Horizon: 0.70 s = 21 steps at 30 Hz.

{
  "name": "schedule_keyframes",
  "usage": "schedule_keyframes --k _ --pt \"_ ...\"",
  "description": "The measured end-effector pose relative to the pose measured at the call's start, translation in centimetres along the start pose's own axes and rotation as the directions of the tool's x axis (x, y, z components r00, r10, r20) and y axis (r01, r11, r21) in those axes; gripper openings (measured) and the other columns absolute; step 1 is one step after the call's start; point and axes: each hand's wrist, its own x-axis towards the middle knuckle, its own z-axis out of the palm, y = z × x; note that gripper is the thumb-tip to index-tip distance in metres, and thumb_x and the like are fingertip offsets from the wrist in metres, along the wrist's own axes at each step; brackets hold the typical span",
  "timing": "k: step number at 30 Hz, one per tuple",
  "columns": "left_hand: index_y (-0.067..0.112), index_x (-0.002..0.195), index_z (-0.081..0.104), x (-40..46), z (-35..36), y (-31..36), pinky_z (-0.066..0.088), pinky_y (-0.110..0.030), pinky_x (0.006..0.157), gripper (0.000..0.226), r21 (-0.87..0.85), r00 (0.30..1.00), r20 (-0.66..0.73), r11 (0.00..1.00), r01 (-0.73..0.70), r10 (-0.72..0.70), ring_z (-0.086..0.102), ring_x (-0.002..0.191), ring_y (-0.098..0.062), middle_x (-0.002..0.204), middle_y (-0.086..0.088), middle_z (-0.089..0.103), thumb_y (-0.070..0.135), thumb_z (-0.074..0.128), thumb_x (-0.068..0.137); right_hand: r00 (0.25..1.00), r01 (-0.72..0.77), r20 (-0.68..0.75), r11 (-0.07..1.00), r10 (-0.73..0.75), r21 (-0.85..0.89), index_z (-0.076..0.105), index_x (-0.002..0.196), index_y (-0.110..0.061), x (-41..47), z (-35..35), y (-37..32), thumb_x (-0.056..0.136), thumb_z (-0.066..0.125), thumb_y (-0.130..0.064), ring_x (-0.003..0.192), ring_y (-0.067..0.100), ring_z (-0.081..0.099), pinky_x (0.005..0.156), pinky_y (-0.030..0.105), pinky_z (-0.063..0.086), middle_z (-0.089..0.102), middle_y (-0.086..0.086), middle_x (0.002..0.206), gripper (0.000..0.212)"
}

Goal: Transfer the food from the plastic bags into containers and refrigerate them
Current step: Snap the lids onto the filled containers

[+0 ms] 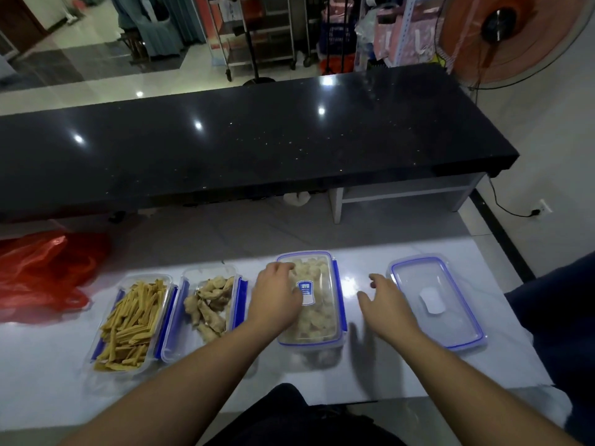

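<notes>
With all three boxes filled, lidding is in hand: the left hand [277, 296] presses flat on the lidded middle-right box [314, 329], while the right hand [384, 304], released and empty, must next grasp the lid [450, 333] lying far right.

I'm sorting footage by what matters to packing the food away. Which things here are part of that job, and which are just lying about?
Part of the job: stick-food box; dumpling box; lidded box, left hand resting on its lid; spare lid beside the right hand; red bag.

Lying about: black counter; fan; trolley.
</notes>
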Motion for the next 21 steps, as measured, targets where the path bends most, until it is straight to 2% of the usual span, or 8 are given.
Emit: schedule_keyframes --k 3,5,9,12,14,18,21 --pt "0.021 0.146 0.053 0.0 1.3 3.8 0.041 -0.034 0.115 0.051 -0.051 0.985 0.074 0.987 -0.151 0.155 0.049 0.135 -0.019 0.149 0.001 0.052 0.016 0.058 0.096 0.990 -0.060 -0.130 0.995 0.050 -0.075 0.053 0.141 -0.009 0.4 -2.9 3.1 0.096 0.058 -0.027 0.124 0.037 0.054 0.103 0.047 0.048 0.057 0.017 0.138 0.049" --pt "0.019 0.147 0.053 0.1 2.8 6.2 0.035 -0.031 0.116 0.050 -0.041 0.963 0.139 0.973 -0.227 0.231 0.047 0.138 -0.020 0.149 -0.001 0.052 0.016 0.058 0.097 0.976 -0.144 -0.183 0.981 0.120 -0.129 0.050 0.144 -0.008 0.5 -4.9 5.3 0.097 0.058 -0.027 0.129 0.038 0.050 0.103 0.046 0.045 0.054 0.017 0.143 0.052" --pt "0.018 0.152 0.048 0.0 6.3 10.2 0.034 -0.029 0.118 0.055 -0.050 0.909 0.299 0.956 -0.288 0.289 0.046 0.141 -0.019 0.153 -0.002 0.048 0.022 0.059 0.098 0.949 -0.273 -0.198 0.954 0.246 -0.123 0.044 0.146 -0.007 0.3 -7.8 9.5 0.097 0.054 -0.027 0.133 0.034 0.045 0.105 0.043 0.041 0.048 0.011 0.149 0.053" --pt "0.015 0.157 0.041 -0.3 8.9 12.2 0.041 -0.033 0.115 0.062 -0.065 0.865 0.463 0.981 -0.184 0.193 0.050 0.140 -0.021 0.157 -0.005 0.046 0.026 0.056 0.098 0.934 -0.336 -0.159 0.937 0.319 -0.099 0.042 0.145 -0.007 -0.1 -8.7 11.8 0.099 0.052 -0.029 0.134 0.033 0.045 0.105 0.042 0.041 0.046 0.011 0.150 0.052" --pt "0.011 0.155 0.042 -0.5 10.5 13.1 0.045 -0.035 0.110 0.061 -0.045 0.838 0.536 0.994 -0.095 0.104 0.055 0.135 -0.025 0.154 -0.009 0.051 0.031 0.055 0.098 0.929 -0.362 -0.120 0.928 0.351 -0.084 0.041 0.146 -0.008 -0.4 -8.9 12.7 0.100 0.051 -0.031 0.132 0.034 0.046 0.104 0.043 0.043 0.046 0.012 0.150 0.053" --pt "0.009 0.136 0.057 -1.1 12.6 14.3 0.055 -0.036 0.094 0.052 -0.082 0.802 0.596 0.993 0.090 -0.023 0.064 0.116 -0.028 0.135 -0.012 0.063 0.039 0.059 0.094 0.919 -0.392 -0.066 0.919 0.388 -0.050 0.043 0.144 -0.008 -0.8 -8.7 13.5 0.099 0.049 -0.030 0.129 0.036 0.047 0.103 0.043 0.044 0.048 0.015 0.145 0.050" --pt "0.010 0.120 0.068 -1.0 13.4 14.8 0.060 -0.039 0.090 0.039 -0.167 0.797 0.603 0.971 0.169 -0.035 0.069 0.104 -0.028 0.120 -0.012 0.070 0.032 0.060 0.089 0.919 -0.392 -0.061 0.920 0.389 -0.027 0.045 0.142 -0.008 -0.9 -8.6 13.7 0.099 0.049 -0.027 0.128 0.035 0.047 0.102 0.042 0.044 0.049 0.015 0.141 0.048"
